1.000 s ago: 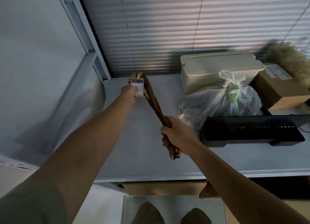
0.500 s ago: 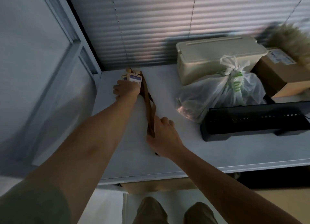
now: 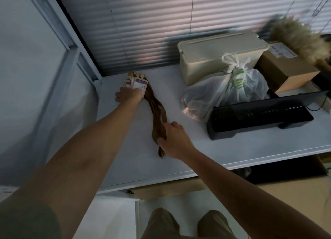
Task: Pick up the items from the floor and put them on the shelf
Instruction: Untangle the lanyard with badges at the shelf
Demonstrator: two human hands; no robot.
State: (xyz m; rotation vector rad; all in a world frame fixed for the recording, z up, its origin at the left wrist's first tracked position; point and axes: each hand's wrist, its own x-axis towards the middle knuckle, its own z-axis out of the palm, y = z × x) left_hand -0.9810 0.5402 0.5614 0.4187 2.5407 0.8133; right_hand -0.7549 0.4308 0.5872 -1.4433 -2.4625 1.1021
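Note:
A bundle of badge cards (image 3: 137, 84) with brown lanyard straps (image 3: 157, 113) lies on the white shelf (image 3: 197, 154), near its back left corner. My left hand (image 3: 128, 96) rests on the cards and holds their near end against the shelf. The straps run toward me from the cards. My right hand (image 3: 174, 140) grips the straps at their near end, with a short tail sticking out below my palm.
On the shelf's right half stand a cream lidded box (image 3: 220, 55), a tied clear plastic bag (image 3: 227, 90), a black tray (image 3: 259, 117), a cardboard box (image 3: 288, 68) and a fluffy duster (image 3: 300, 40). Closed blinds (image 3: 161, 24) back the shelf. A grey cabinet wall (image 3: 35, 77) stands left.
Both hands lowered the cards and straps from the air onto the shelf. The straps now lie flat, and my right hand has settled on their near end.

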